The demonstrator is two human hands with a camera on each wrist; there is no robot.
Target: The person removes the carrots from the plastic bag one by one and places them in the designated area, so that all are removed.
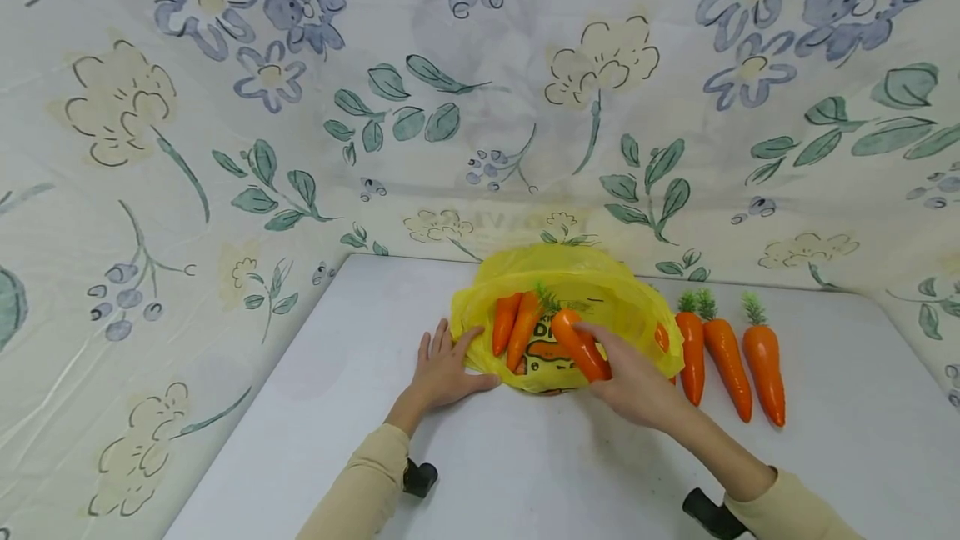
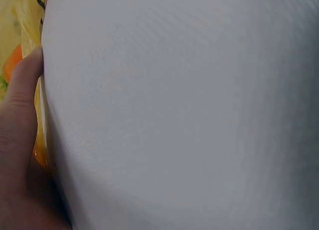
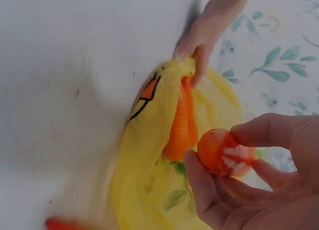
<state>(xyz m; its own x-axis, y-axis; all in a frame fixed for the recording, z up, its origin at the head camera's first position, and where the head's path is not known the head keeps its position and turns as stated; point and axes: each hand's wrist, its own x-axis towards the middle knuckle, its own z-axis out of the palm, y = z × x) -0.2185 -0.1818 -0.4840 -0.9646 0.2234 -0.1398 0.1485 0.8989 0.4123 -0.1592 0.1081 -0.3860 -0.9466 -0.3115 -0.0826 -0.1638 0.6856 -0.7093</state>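
Observation:
A yellow plastic bag (image 1: 622, 290) lies on the table with its mouth toward me. My left hand (image 1: 442, 369) holds the left edge of that mouth between thumb and fingers. Inside, two orange toy carrots (image 1: 506, 325) lie side by side at the left. My right hand (image 1: 633, 377) grips another carrot (image 1: 577, 344) by its body over the bag's opening, its thick end pointing away from me. In the right wrist view the fingers and thumb surround this carrot (image 3: 222, 153), seen end-on. The left wrist view shows little beyond the thumb (image 2: 25, 80) against the bag.
Right of the bag, several carrots lie in a row on the white table (image 1: 525, 473), the outermost carrot (image 1: 765, 369) with its green top pointing away. A flowered cloth (image 1: 510, 132) hangs behind the table and along its left side.

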